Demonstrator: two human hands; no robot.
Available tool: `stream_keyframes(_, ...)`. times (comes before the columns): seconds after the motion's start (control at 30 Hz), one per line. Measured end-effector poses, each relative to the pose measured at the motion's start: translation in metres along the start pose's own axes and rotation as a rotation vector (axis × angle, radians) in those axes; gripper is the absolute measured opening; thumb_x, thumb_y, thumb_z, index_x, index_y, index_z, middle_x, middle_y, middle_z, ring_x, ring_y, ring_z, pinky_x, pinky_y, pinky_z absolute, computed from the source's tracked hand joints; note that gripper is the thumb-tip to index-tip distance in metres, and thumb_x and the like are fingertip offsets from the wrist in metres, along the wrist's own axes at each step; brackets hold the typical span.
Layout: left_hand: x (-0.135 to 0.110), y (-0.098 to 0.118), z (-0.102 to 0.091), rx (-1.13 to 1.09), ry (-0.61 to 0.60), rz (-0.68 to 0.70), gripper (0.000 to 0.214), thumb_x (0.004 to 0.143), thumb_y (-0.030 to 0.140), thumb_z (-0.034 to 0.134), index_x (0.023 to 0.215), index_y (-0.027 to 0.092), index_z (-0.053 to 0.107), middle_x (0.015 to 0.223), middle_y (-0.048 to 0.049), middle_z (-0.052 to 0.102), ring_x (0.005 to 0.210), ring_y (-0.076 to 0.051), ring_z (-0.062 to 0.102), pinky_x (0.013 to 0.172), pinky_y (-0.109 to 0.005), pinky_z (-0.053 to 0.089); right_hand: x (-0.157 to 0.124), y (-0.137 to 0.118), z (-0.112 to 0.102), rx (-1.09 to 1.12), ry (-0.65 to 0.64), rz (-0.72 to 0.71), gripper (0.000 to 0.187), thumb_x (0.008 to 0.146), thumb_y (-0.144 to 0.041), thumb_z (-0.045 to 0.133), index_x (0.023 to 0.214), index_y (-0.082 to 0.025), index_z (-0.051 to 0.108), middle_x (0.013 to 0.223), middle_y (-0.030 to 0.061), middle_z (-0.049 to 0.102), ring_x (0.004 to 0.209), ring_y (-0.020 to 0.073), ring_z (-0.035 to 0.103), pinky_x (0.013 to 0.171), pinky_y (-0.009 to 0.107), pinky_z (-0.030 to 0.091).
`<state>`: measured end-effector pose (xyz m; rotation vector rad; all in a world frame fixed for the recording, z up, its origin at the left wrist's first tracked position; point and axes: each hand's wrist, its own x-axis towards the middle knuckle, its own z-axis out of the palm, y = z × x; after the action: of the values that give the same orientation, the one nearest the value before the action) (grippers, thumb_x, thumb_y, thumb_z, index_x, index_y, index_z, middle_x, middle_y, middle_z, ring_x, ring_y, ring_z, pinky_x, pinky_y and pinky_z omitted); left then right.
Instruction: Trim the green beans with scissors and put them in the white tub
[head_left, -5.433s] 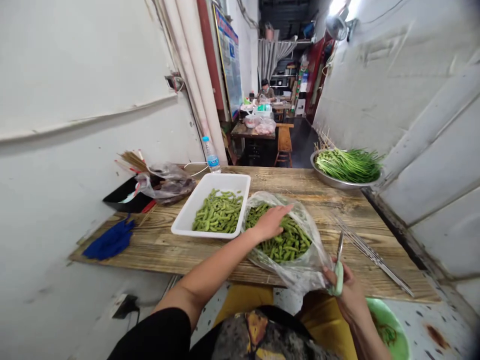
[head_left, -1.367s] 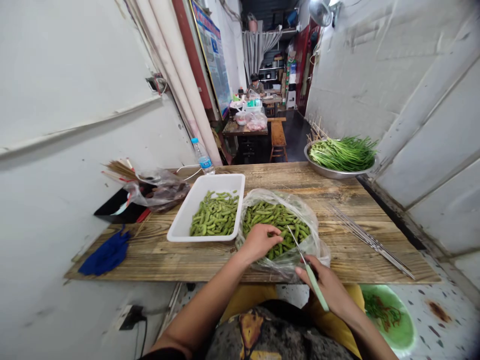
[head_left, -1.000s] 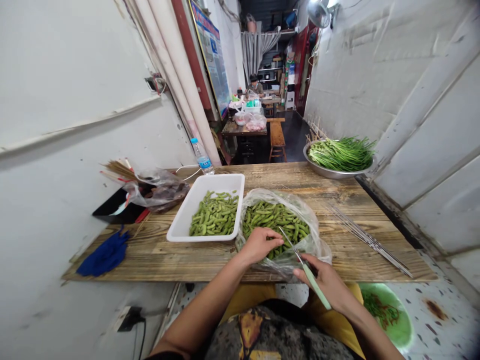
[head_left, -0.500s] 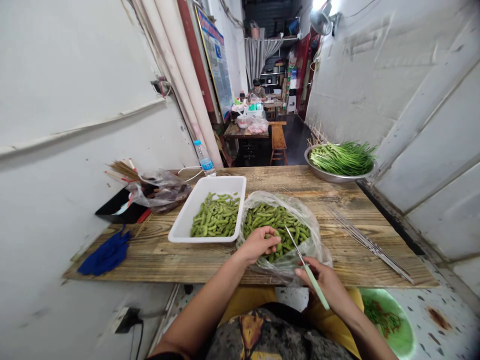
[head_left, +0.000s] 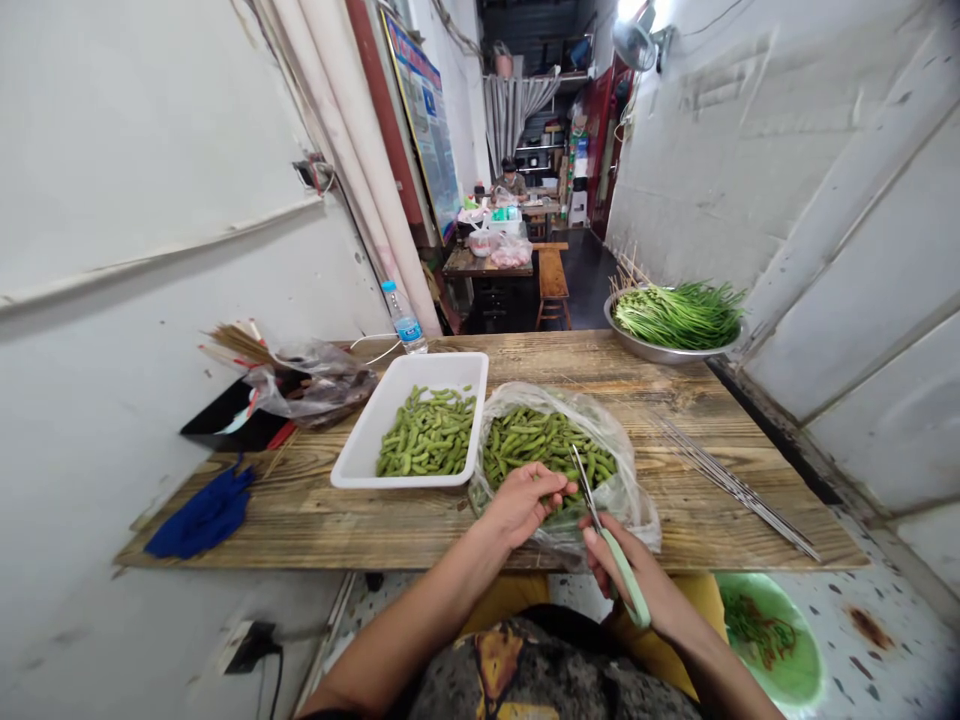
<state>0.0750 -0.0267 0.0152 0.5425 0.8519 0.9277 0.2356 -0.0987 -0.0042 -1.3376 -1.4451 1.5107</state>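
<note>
Item: left hand (head_left: 520, 503), fingers curled down, tips gathered on the green pods (head_left: 544, 440) at the near lip of a clear plastic bag (head_left: 634, 495); whether a single pod is gripped cannot be told. Item: right hand (head_left: 654, 602), at 4 o'clock of the left hand and just off the bench (head_left: 315, 515) edge, closed round the pale green handle of a pair of scissors (head_left: 609, 540); blades point toward 11 o'clock over the bag's mouth, tips just beside the left fingertips, and seem nearly together. Bag: open, sitting mid-bench at the near edge. White tray (head_left: 360, 455): touching the bag at its 9 o'clock, partly filled with more pods. Blue cloth (head_left: 199, 505): on the bench at the tray's 8 o'clock, well apart. Black container with a crumpled bag and bamboo sticks (head_left: 300, 375): 10 o'clock corner. Water bottle (head_left: 405, 325): upright, at the tray's 12 o'clock. Metal bowl of long green stalks (head_left: 675, 320): 2 o'clock corner. Metal skewers (head_left: 731, 485): lying at the bag's 3 o'clock. Green basin (head_left: 765, 630): on the floor, at the right hand's 3 o'clock.
</note>
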Motion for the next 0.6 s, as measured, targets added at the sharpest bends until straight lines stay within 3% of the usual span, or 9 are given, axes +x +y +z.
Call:
stream_keyframes(0.1,-0.003,-0.002,0.003,0.022,0.003,0.007,0.032,0.056,0.017,0.075,0.058,0.014,0.044,0.065,-0.0034,0.065,0.053,-0.005,0.054,0.051,-0.016,0.039,0.0,-0.001,0.003,0.061,0.011,0.016,0.033,0.084,-0.054,0.044,0.093,-0.022,0.047,0.059,-0.0062,0.043,0.043,0.0081,0.04,0.04,0.02,0.033)
stream_keyframes(0.27,-0.004,-0.008,0.007,0.024,0.022,-0.003,0.03,0.06,0.018,0.071,0.057,0.015,0.042,0.066,-0.0023,0.062,0.058,-0.006,0.055,0.055,-0.018,0.04,0.004,0.004,0.011,0.154,0.05,0.064,0.035,0.082,-0.055,0.047,0.09,-0.022,0.047,0.052,-0.009,0.039,0.036,0.0067,0.035,0.034,0.019,0.032)
stream_keyframes(0.33,-0.002,-0.004,0.001,0.066,0.051,0.053,0.027,0.061,0.02,0.069,0.058,0.015,0.043,0.066,-0.0026,0.061,0.061,-0.008,0.056,0.056,-0.019,0.041,0.005,0.007,0.011,0.16,0.056,0.089,0.036,0.08,-0.056,0.049,0.091,-0.021,0.047,0.049,-0.0102,0.037,0.034,0.0059,0.032,0.031,0.018,0.031)
stream_keyframes(0.4,0.001,0.01,-0.013,0.161,0.168,0.234,0.022,0.062,0.021,0.067,0.063,0.015,0.046,0.068,-0.0019,0.061,0.062,-0.01,0.056,0.058,-0.021,0.042,0.006,0.011,0.009,0.149,0.053,0.104,0.038,0.079,-0.057,0.05,0.092,-0.021,0.048,0.051,-0.01,0.037,0.034,0.0059,0.033,0.032,0.018,0.03)
stream_keyframes(0.47,0.004,0.033,-0.036,0.332,0.393,0.508,0.016,0.064,0.022,0.064,0.072,0.016,0.051,0.071,-0.0009,0.061,0.063,-0.011,0.056,0.062,-0.024,0.044,0.005,0.015,0.007,0.129,0.05,0.103,0.04,0.078,-0.058,0.05,0.095,-0.022,0.048,0.055,-0.0087,0.04,0.038,0.0065,0.038,0.035,0.018,0.032)
stream_keyframes(0.53,0.005,0.057,-0.059,0.598,0.677,0.742,0.017,0.069,0.024,0.059,0.085,0.017,0.054,0.076,-0.002,0.062,0.07,-0.014,0.058,0.071,-0.029,0.045,0.004,0.019,0.004,0.115,0.054,0.104,0.043,0.079,-0.06,0.048,0.099,-0.022,0.048,0.059,-0.0077,0.043,0.042,0.0074,0.042,0.038,0.018,0.033)
stream_keyframes(0.6,0.004,0.073,-0.074,0.977,0.777,0.866,0.02,0.071,0.024,0.058,0.09,0.018,0.059,0.095,-0.007,0.063,0.093,-0.022,0.056,0.087,-0.038,0.039,0.003,0.021,0.003,0.111,0.053,0.106,0.045,0.079,-0.06,0.046,0.102,-0.022,0.047,0.06,-0.0071,0.044,0.044,0.008,0.044,0.04,0.019,0.035)
